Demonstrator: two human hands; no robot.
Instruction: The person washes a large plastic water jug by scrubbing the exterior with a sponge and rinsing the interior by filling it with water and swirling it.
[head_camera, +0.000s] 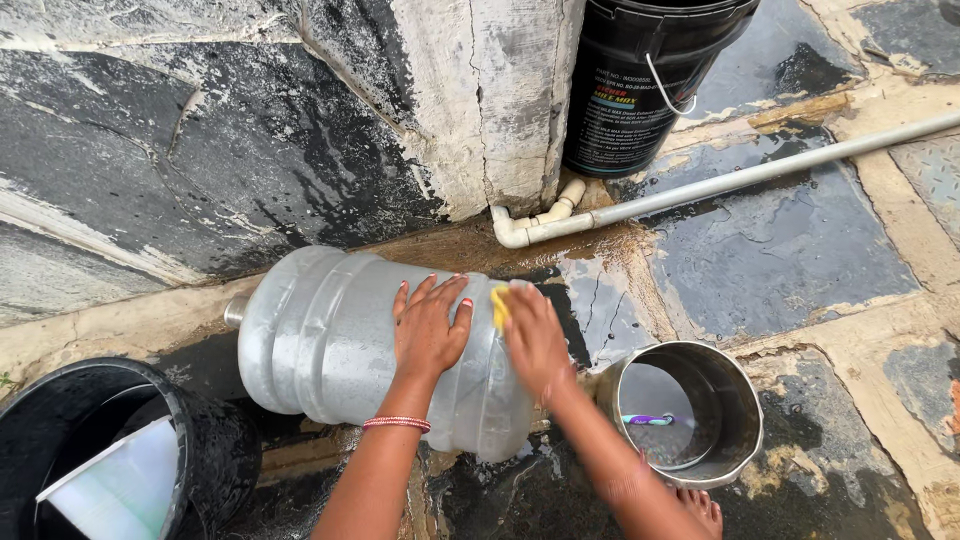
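A clear, ribbed plastic jug (340, 345) lies on its side on the wet stone floor (790, 250), neck pointing left, close to the cracked wall (480, 100). The left hand (430, 325) rests flat on its curved side, fingers slightly spread. The right hand (535, 340) presses a yellow sponge (499, 305) against the jug, fingers curled together over it. A round steel pot (690, 410) stands just beside the jug's base. A black bucket (110, 450) sits at lower left, another bucket (650, 70) beyond a white pipe (720, 185).
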